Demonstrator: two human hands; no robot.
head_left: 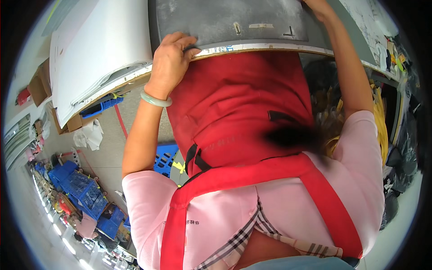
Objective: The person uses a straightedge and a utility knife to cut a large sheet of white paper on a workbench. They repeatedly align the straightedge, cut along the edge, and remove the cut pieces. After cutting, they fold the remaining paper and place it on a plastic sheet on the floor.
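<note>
A dark grey, chalky-marked board [211, 22] lies on the worktable, up to near its front edge. My left hand [171, 58], with a pale green bangle [156, 99] on its wrist, is at the board's near left corner. Its fingers bend over the board's edge and the thumb lies lower, by the table's rim; it looks closed on that edge. At the far right side of the board is my right hand [318, 9], cut off by the picture's top, so its fingertips are hidden. Small slots and a dark corner mark [289, 31] show on the board.
A thick stack of large white sheets [103, 45] curls over the table edge [261, 47] at left. Cardboard boxes [40, 83] and blue crates [85, 191] stand on the floor to the left. Yellow strips [380, 121] and black plastic bags [402, 166] are at right.
</note>
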